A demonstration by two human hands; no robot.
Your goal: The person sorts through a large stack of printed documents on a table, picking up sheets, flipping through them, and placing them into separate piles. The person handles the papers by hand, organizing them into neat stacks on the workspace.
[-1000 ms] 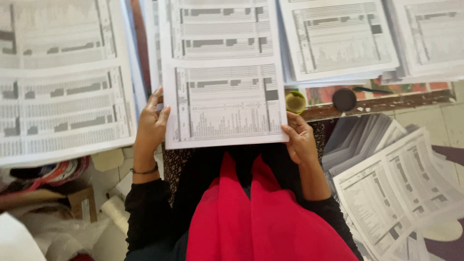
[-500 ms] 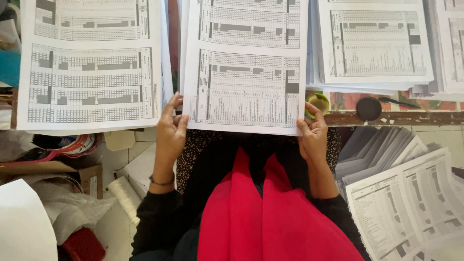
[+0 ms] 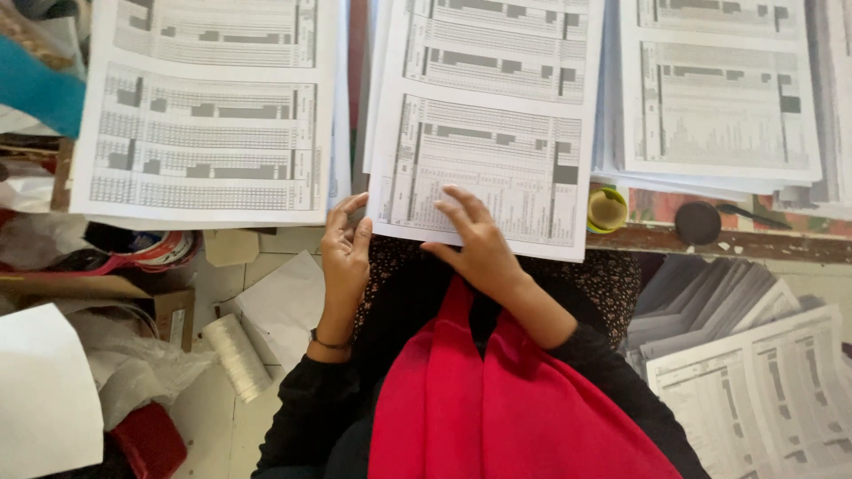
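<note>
A stack of printed sheets with grey tables (image 3: 497, 115) lies on the table in front of me, its near edge overhanging my lap. My left hand (image 3: 346, 253) holds the lower left corner of the stack, thumb on top. My right hand (image 3: 475, 239) rests flat on the top sheet near its lower middle, fingers spread. A red scarf (image 3: 497, 399) hangs down over my dark clothes.
More stacks of printed sheets lie at the left (image 3: 209, 115) and right (image 3: 719, 98). A small yellow-green cup (image 3: 607, 209) and a black lid (image 3: 698, 223) sit at the table edge (image 3: 754, 241). Loose sheets (image 3: 763, 390), a thread spool (image 3: 235, 355) and boxes are on the floor.
My right hand left the sheet's right edge and moved left onto the top of the sheet. The stack sits slightly farther onto the table. The view shifted right.
</note>
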